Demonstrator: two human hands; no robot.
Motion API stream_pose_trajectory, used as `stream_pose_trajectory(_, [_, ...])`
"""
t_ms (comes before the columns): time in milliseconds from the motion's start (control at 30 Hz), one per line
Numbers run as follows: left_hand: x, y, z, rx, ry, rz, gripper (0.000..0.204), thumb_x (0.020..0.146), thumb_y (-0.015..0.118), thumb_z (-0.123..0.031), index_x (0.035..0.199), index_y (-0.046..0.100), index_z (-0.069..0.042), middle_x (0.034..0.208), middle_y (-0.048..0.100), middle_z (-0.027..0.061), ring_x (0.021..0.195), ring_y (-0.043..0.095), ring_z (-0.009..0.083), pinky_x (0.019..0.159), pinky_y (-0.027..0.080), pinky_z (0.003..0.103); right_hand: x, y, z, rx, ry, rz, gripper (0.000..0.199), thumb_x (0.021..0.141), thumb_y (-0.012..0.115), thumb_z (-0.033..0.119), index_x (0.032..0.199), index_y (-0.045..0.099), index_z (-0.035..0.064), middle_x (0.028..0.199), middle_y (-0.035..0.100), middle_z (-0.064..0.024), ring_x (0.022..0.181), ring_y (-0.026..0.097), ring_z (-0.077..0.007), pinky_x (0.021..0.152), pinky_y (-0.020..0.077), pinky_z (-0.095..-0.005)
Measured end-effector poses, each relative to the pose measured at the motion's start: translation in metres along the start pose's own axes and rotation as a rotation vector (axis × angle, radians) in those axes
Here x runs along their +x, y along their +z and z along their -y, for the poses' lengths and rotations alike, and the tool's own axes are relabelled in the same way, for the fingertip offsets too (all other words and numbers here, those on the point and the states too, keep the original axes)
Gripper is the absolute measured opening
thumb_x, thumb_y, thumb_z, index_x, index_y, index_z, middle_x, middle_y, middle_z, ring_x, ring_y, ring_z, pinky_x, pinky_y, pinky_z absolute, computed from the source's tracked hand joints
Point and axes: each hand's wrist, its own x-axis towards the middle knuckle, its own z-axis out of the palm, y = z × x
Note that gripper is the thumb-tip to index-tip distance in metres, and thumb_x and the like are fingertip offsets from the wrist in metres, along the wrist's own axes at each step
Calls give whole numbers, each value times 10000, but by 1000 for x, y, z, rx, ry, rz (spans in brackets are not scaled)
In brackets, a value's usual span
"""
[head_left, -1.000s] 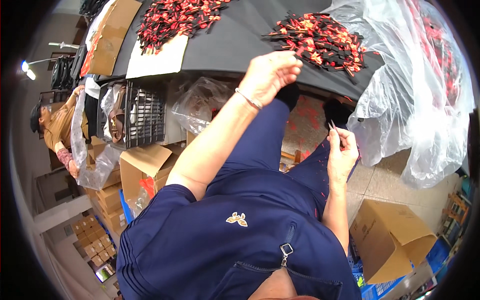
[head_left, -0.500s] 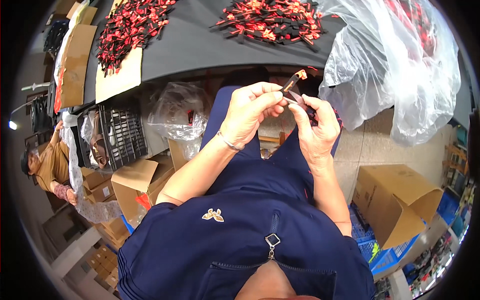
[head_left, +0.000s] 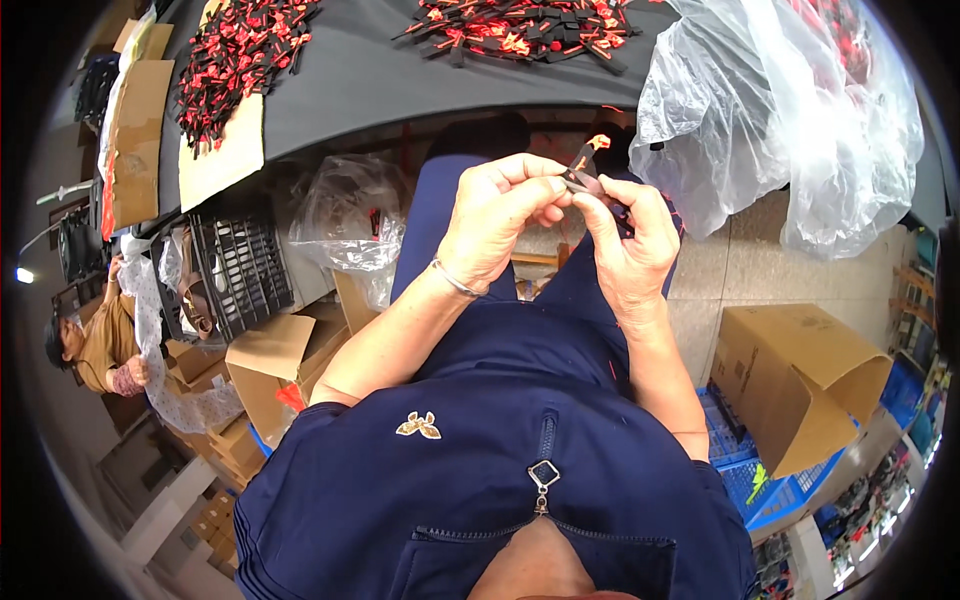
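My left hand [head_left: 500, 215] pinches a short black fabric strap [head_left: 581, 161] with orange-red marks and an orange-red end, which sticks up beyond the fingertips. My right hand [head_left: 637, 235] is closed around a small pair of scissors [head_left: 586, 184]; their metal blades reach toward the left fingertips and lie at the strap's lower part. Fingers hide most of the scissors' dark handles. Both hands are close together above my lap, just in front of the table edge. I cannot make out whether the blades touch the strap.
On the dark-covered table [head_left: 370, 95] lie two heaps of similar straps, a left pile [head_left: 240, 65] and a middle pile [head_left: 525, 28]. Clear plastic bags [head_left: 720, 120] hang over its right edge. Cardboard boxes [head_left: 790, 380] and a black crate [head_left: 240, 270] stand beside me. Another person [head_left: 105, 340] is at far left.
The scissor blades have shifted in against my left fingertips, and less of the strap's face shows. My hands stay close together. The view has shifted slightly.
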Motion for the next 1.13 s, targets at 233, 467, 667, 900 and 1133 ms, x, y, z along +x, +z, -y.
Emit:
stream_pose_trajectory(233, [1,0,6,-99,-59,9,148,859,610,-68,983,636,8,826,657,54,682,579,80,663,467,219,1,-7,2,-5,57,51,181,740,782,80,866,661,33,729,638,-67,621,588,-179,569,478,-277])
stream_pose_trajectory(467, [4,0,9,-124,-89,14,156,851,597,-53,984,630,23,804,645,60,654,561,88,645,460,236,-1,-9,-9,151,233,-1,206,734,794,72,875,656,12,757,646,-72,645,600,-144,592,483,-257])
stream_pose_trajectory(667, [9,-4,10,-204,-114,67,176,843,598,-44,994,623,42,787,635,66,651,559,98,640,452,242,-3,-13,-15,95,186,60,209,733,796,69,874,655,7,765,649,-71,666,605,-135,600,478,-249])
stream_pose_trajectory(900, [12,-8,15,-284,-165,107,174,839,579,-32,990,618,46,763,621,70,649,550,118,634,431,258,0,-14,-10,228,259,25,177,746,785,88,856,664,19,732,637,-68,638,582,-150,576,456,-264])
stream_pose_trajectory(1133, [15,-14,18,-288,-216,143,185,831,580,-41,990,612,49,742,610,82,642,528,140,628,419,273,-1,-17,-19,156,271,119,153,762,770,72,879,681,30,746,653,-62,639,589,-160,583,463,-251])
